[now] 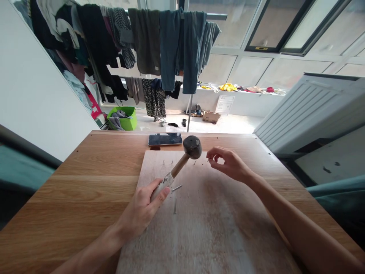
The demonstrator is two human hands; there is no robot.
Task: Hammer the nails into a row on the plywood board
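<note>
Left hand (pixel 142 211) is wrapped tight around the pale end of the mallet (pixel 178 167) handle, thumb laid along it, and the mallet angles up and away to the right, its dark round head in the air above the far part of the board (pixel 199 236). Right hand (pixel 230 165) hovers just right of that head, palm down, thumb and forefinger curled close together over the board's far edge; whether they pinch anything is too small to tell. A few nails (pixel 172 161) stand upright in a row along the far side of the board, under and left of the mallet head. Two loose nails (pixel 176 187) lie flat just beside the left hand's fingertips. The board sits flat on the wooden surface (pixel 85 182). A phone (pixel 165 139) lies screen up at the surface's far edge, just beyond the board. Past it, clothes (pixel 171 45) hang on a rack, and a green basket (pixel 125 118) sits on the floor.
</note>
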